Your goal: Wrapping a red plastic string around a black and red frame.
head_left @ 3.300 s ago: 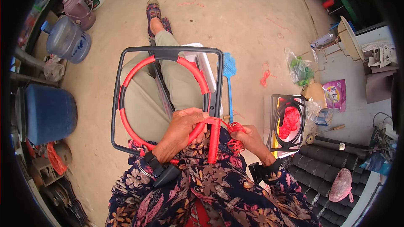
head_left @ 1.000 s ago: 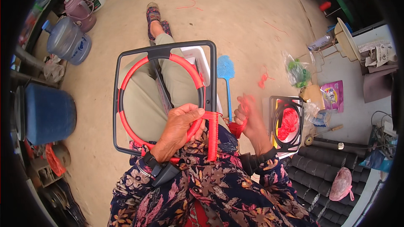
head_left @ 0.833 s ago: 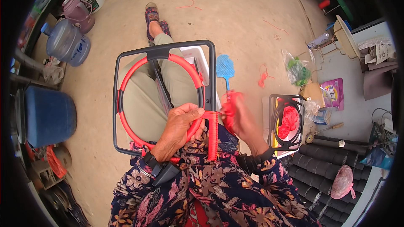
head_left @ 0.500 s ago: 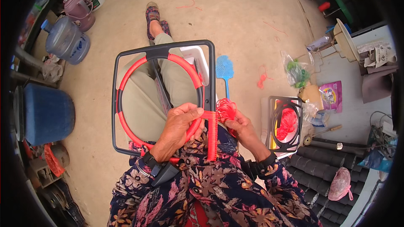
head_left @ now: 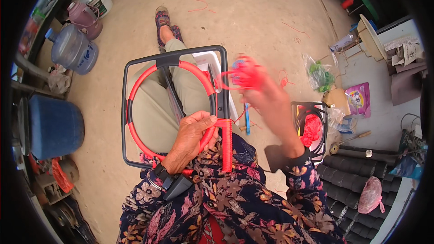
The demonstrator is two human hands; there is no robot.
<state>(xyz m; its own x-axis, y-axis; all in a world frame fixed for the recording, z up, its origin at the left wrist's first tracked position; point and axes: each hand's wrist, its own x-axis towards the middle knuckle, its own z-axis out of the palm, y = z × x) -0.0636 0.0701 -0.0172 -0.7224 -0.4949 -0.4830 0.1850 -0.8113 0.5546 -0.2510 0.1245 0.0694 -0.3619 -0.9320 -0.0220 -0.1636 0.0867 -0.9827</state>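
Note:
Across my lap lies a black rectangular frame (head_left: pixel 222 72) with a round ring inside it. Red cord is wrapped closely around most of the ring (head_left: pixel 135 86) and along part of the frame's right side (head_left: pixel 227 149). My left hand (head_left: pixel 195 129) pinches the ring's right edge, thumb on top, beside the cord that crosses to the frame's side. Off the frame's right edge, my right hand (head_left: pixel 264 88) is raised with a loose bundle of red cord (head_left: pixel 244 74). Motion smears that hand and bundle, though the fingers appear closed around it.
A blue fly swatter (head_left: pixel 247 119) lies on the floor, partly behind my right hand. To the right, a box (head_left: pixel 323 140) holds red cord beneath black frames. Dark rolled material (head_left: pixel 343 185) lies at lower right. A water jug (head_left: pixel 74 52) and blue bin (head_left: pixel 56 124) stand left.
My right hand has swung up and outward with the cord bundle, away from the frame's side. My left hand keeps its place on the ring.

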